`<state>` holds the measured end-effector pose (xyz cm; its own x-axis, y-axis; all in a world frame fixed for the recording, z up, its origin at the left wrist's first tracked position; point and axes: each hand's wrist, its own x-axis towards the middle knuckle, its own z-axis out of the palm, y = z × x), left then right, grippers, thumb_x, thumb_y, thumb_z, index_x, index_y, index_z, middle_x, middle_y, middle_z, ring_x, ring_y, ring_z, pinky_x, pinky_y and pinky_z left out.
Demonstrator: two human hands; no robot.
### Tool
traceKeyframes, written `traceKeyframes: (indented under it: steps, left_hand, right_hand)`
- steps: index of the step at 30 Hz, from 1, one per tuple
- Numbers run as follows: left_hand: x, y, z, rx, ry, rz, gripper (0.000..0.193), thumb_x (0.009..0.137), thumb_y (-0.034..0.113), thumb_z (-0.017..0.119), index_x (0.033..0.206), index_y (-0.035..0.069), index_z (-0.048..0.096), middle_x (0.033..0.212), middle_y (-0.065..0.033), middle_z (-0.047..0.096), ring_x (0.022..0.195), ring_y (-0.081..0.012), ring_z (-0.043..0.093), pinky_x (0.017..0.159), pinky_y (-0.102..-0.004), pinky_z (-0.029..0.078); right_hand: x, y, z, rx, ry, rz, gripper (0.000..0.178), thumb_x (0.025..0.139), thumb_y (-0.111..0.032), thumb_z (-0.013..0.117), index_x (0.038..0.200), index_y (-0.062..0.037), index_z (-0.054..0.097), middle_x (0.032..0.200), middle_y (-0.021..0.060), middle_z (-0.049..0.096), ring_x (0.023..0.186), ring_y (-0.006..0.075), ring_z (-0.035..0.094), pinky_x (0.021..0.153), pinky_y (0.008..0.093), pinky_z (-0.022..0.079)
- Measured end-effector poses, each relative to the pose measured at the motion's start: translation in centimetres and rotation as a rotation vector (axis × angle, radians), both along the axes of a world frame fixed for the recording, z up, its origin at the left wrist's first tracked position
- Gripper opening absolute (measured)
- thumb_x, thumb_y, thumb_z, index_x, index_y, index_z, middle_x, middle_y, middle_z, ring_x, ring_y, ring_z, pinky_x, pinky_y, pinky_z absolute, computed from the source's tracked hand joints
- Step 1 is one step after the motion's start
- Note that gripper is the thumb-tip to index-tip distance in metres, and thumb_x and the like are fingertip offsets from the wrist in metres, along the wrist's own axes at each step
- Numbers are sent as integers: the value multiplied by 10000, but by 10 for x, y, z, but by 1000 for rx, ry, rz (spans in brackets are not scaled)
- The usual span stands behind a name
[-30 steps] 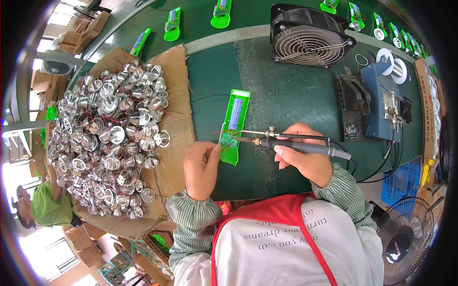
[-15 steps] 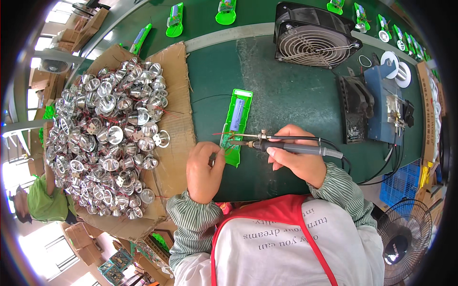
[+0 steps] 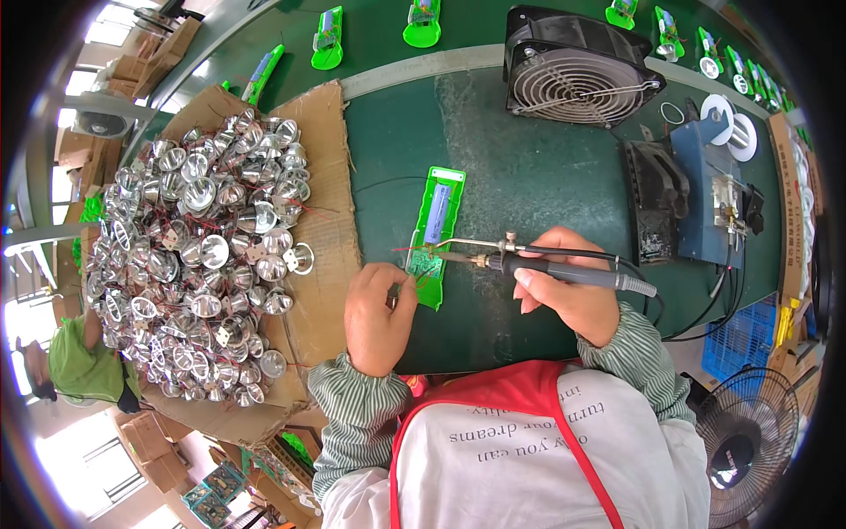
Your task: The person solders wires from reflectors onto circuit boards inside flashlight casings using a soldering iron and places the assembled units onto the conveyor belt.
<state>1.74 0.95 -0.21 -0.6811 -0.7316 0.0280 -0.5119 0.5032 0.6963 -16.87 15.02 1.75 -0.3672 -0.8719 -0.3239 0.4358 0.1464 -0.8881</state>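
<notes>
A long green plastic housing [image 3: 430,295] lies on the dark green bench, with a blue-wrapped battery cell [image 3: 438,212] in its upper half and a small green circuit board [image 3: 429,259] below it. My right hand [image 3: 571,286] grips a soldering iron [image 3: 573,272] by its dark handle. Its tip points left, over the board's right side. Clamped along the iron, a thin metal solder-feed tube [image 3: 471,242] bends down toward the board. Left of the housing, my left hand [image 3: 381,313] is closed, thumb and forefinger pinching a thin wire [image 3: 425,275] at the board's edge.
Heaped reflector cups [image 3: 203,247] with red wires cover a cardboard sheet [image 3: 322,194] on the left. A black fan [image 3: 582,75] stands at the back. On the right are a black holder [image 3: 654,198] and a blue solder feeder [image 3: 701,198]. More green housings [image 3: 327,40] line the far belt.
My right hand has drawn the soldering iron slightly right, and the feed tube's bent end now shows above the board. My left hand stays in place. Some far housings have shifted slightly right.
</notes>
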Motion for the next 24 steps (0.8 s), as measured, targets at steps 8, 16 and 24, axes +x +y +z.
traceKeyframes:
  steps: [8, 16, 24]
  left_hand:
    - [-3, 21, 5, -480, -155, -182, 293, 704, 107, 675, 929, 2, 519, 853, -146, 553, 720, -319, 532, 615, -358, 440]
    - [-30, -35, 16, -113, 84, -86, 313, 728, 95, 656, 987, -14, 517, 982, -192, 552, 873, -342, 553, 758, -351, 441]
    - [-159, -124, -4, 102, 220, -280, 317, 761, 127, 634, 1024, -15, 531, 942, -123, 580, 882, -238, 561, 776, -308, 423]
  right_hand:
    - [-11, 18, -6, -31, 62, -115, 173, 785, -25, 596, 907, 25, 484, 718, 118, 597, 570, 130, 579, 508, 236, 472]
    - [-21, 29, -8, -31, 124, -165, 142, 790, -28, 593, 880, 20, 494, 702, 114, 603, 557, 121, 584, 500, 226, 475]
    - [-31, 34, -11, 4, 70, -222, 154, 780, -23, 600, 884, 34, 501, 703, 111, 595, 580, 128, 587, 513, 233, 482]
